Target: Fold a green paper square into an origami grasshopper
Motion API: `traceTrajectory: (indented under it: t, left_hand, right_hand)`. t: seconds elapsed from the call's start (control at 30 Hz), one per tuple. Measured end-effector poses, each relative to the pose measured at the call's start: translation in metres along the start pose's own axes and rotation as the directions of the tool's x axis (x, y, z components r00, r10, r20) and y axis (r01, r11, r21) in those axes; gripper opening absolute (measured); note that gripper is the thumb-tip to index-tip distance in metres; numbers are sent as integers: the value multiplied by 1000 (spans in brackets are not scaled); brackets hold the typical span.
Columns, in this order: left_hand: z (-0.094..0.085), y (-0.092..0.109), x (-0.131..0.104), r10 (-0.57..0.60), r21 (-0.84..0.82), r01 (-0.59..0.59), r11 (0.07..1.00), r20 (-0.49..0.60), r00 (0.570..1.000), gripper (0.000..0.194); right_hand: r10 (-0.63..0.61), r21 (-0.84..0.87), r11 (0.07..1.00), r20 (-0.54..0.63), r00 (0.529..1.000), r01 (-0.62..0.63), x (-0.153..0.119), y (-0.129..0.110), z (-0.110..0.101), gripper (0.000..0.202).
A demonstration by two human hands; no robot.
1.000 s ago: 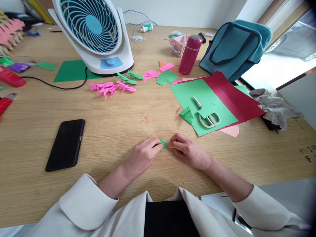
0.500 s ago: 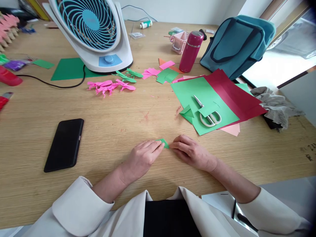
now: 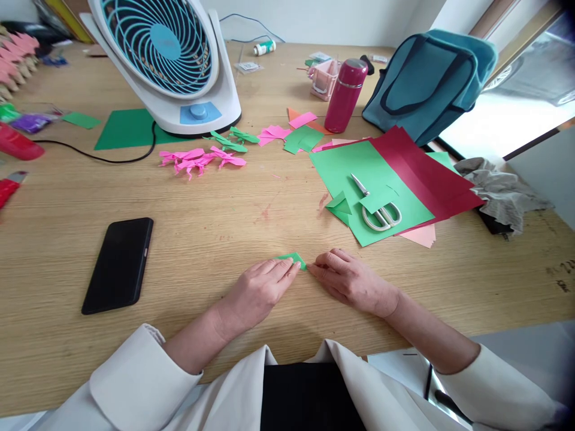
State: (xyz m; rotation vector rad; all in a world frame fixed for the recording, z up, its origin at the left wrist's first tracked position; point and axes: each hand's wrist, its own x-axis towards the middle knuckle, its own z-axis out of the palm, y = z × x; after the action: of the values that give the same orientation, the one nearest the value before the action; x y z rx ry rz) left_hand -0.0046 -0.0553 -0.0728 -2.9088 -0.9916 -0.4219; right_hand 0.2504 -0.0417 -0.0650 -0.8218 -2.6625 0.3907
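A small folded piece of green paper (image 3: 294, 257) lies on the wooden table in front of me, partly hidden by fingers. My left hand (image 3: 263, 287) holds it down, its fingertips pressed together on the near side. At the paper's right corner, my right hand (image 3: 348, 278) has thumb and forefinger closed in a pinch. Up and to the right, another folded green paper (image 3: 340, 208) rests against a large green sheet (image 3: 381, 161). White-handled scissors (image 3: 381, 216) lie on that sheet, partly under a green scrap.
To my left is a black phone (image 3: 119, 263). Pink folded figures (image 3: 197, 160) and green ones (image 3: 229, 140) sit before a fan (image 3: 197, 114). Farther back are a magenta bottle (image 3: 345, 96) and a teal bag (image 3: 426, 84). Red sheets (image 3: 417, 167) lie at the right.
My left fingers have shifted slightly, and more of the green paper shows on its left side. My right hand stays pinched at the right corner.
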Motion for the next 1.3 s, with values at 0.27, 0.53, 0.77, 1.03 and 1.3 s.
traceTrajectory:
  t: [0.27,0.53,0.77,1.03,1.3]
  left_hand:
    - [-3,6,2,-23,76,14,997,123,992,48]
    - [-6,10,9,-60,100,44,994,161,985,46]
    - [-1,12,13,-172,94,158,983,154,973,47]
    - [-1,11,16,-110,95,93,991,190,976,40]
    - [0,7,12,-101,-36,107,994,139,985,33]
  right_hand:
    - [-3,-69,998,-32,999,1,-1,-2,2,25]
    - [47,-59,997,-69,997,-51,-2,-3,6,21]
    - [135,46,990,-86,987,-132,3,0,5,20]
    - [196,160,970,-71,978,-182,26,-2,-1,19]
    - [226,277,943,-127,966,-184,31,-1,16,16]
